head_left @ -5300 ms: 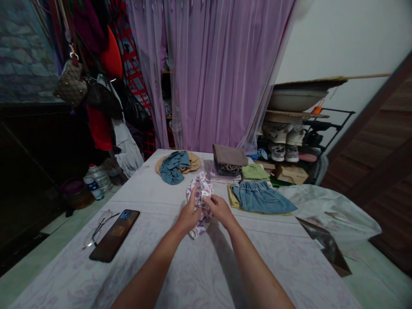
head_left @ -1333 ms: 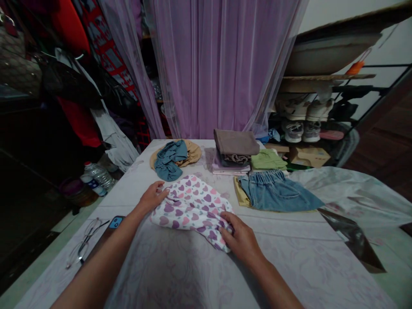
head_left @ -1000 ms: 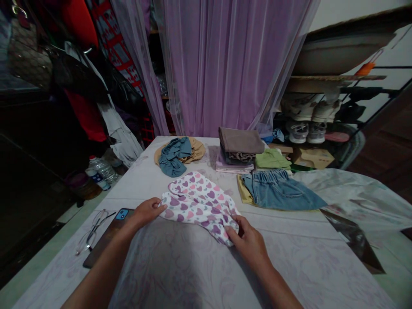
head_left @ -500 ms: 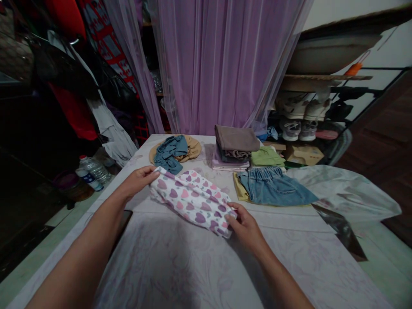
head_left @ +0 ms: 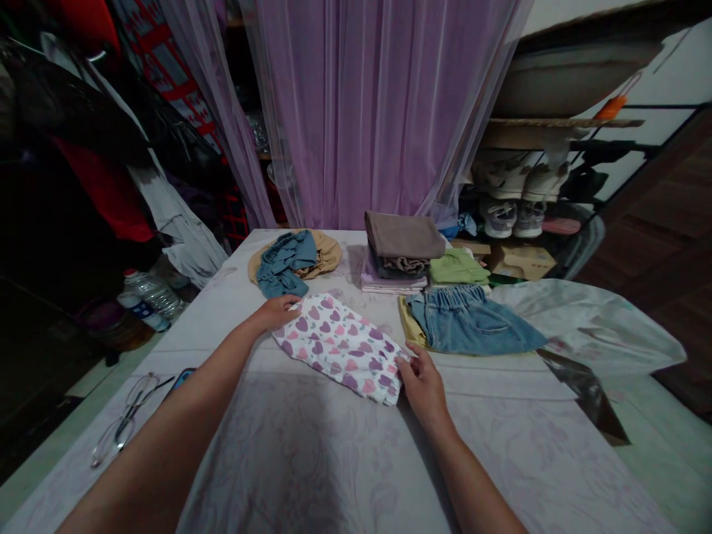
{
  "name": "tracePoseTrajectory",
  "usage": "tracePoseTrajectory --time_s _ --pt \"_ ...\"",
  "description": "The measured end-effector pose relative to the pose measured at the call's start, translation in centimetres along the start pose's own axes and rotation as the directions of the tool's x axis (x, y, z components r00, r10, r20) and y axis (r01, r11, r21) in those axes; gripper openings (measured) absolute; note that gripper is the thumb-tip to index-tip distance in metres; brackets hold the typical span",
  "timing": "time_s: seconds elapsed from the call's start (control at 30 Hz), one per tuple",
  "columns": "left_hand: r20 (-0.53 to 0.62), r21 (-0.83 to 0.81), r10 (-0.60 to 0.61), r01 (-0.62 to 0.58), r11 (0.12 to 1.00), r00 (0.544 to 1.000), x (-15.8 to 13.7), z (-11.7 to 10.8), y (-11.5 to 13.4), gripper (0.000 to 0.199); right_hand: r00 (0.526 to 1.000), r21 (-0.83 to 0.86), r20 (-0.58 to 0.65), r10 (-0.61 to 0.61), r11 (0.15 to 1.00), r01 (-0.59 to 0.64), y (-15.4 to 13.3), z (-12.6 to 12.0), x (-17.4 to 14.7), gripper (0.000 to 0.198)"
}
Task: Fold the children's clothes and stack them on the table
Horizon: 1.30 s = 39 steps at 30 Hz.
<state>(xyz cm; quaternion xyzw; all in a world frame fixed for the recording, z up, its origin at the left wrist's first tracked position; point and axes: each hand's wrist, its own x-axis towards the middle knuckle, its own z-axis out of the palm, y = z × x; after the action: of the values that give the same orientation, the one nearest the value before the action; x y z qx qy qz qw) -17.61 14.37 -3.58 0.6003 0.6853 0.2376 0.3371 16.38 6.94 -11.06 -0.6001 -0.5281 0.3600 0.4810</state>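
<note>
A white piece of clothing with purple and pink hearts [head_left: 339, 345] lies folded, slanting across the middle of the cloth-covered table [head_left: 289, 452]. My left hand [head_left: 278, 311] grips its far left corner, fingers closed on the fabric. At its right end, my right hand [head_left: 421, 378] pinches the edge between thumb and fingers. Just beyond my left hand are a crumpled blue-green garment [head_left: 286, 263] and a tan one [head_left: 328, 252]. Denim shorts [head_left: 472, 319] lie to the right of my right hand, on top of something yellow.
Behind the hearts cloth stands a folded stack topped by a brown garment [head_left: 406, 236], beside a green folded one [head_left: 459, 267]. Eyeglasses [head_left: 130, 415] and a phone [head_left: 182, 380] lie near my left forearm. A clear plastic bag [head_left: 595, 326] hangs over the right edge.
The hearts cloth now lies flatter and smoother on the table. My left hand has moved right with its corner. Eyeglasses have come into view at the left.
</note>
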Motion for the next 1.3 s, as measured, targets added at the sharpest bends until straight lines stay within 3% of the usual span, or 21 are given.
tracePoseTrajectory --time_s 0.1,0.17,0.3,0.53,0.67,0.73,0.9,1.03,1.1,1.17,1.23,1.3 --pt "-0.147 0.151 0.106 -0.084 0.985 0.983 0.6 0.3 0.8 0.048 0.999 0.027 -0.041 0.010 1.000 -0.008 -0.4 0.0 -0.1 0.062" --pt "-0.200 0.255 0.132 -0.079 0.964 0.971 1.0 0.9 1.3 0.046 0.999 -0.005 -0.049 0.015 1.000 -0.015 -0.4 -0.2 0.0 0.062" --pt "-0.164 0.434 0.078 0.000 0.901 0.983 1.1 2.1 0.9 0.048 0.999 -0.114 -0.025 0.031 0.993 -0.034 -0.2 -0.7 0.1 0.062" --pt "-0.162 0.506 0.019 0.067 0.860 0.987 -0.2 1.5 0.1 0.053 1.000 -0.249 0.021 -0.015 0.968 0.020 -0.5 -1.3 -0.2 0.060" --pt "-0.129 0.592 -0.050 0.118 0.797 0.990 -0.4 0.8 0.1 0.062 0.996 -0.468 0.093 0.018 0.883 0.028 -1.6 -2.0 -0.2 0.057" --pt "-0.107 0.624 -0.120 0.161 0.765 0.987 -0.3 0.8 -0.1 0.057 0.988 -0.555 0.148 0.042 0.831 0.048 -2.2 -2.2 0.0 0.052" --pt "-0.094 0.606 -0.140 0.168 0.777 0.986 -0.6 0.9 -0.1 0.027 0.957 -0.637 0.278 0.086 0.762 0.117 -3.6 -1.5 0.9 0.033" --pt "-0.116 0.555 -0.121 0.165 0.815 0.986 -2.7 0.9 -0.1 0.027 0.958 -0.429 0.267 0.106 0.903 0.019 -3.8 -1.3 2.5 0.023" --pt "-0.106 0.503 -0.119 0.157 0.850 0.987 -4.8 1.2 -0.4 0.029 0.959 -0.229 0.241 0.148 0.969 -0.092 -3.7 -1.4 3.7 0.028" --pt "-0.095 0.412 -0.108 0.138 0.901 0.990 -7.1 1.7 -1.0 0.031 0.960 -0.106 0.205 0.189 0.980 -0.170 -3.5 -1.5 4.9 0.042" --pt "-0.110 0.319 -0.132 0.161 0.934 0.985 -9.4 2.4 -1.7 0.035 0.968 -0.142 0.161 0.193 0.975 -0.171 -3.2 -1.5 5.7 0.057" --pt "-0.129 0.272 -0.195 0.224 0.936 0.972 -11.1 3.1 -2.1 0.042 0.985 -0.245 0.129 0.118 0.966 -0.084 -2.6 -1.4 5.9 0.064"
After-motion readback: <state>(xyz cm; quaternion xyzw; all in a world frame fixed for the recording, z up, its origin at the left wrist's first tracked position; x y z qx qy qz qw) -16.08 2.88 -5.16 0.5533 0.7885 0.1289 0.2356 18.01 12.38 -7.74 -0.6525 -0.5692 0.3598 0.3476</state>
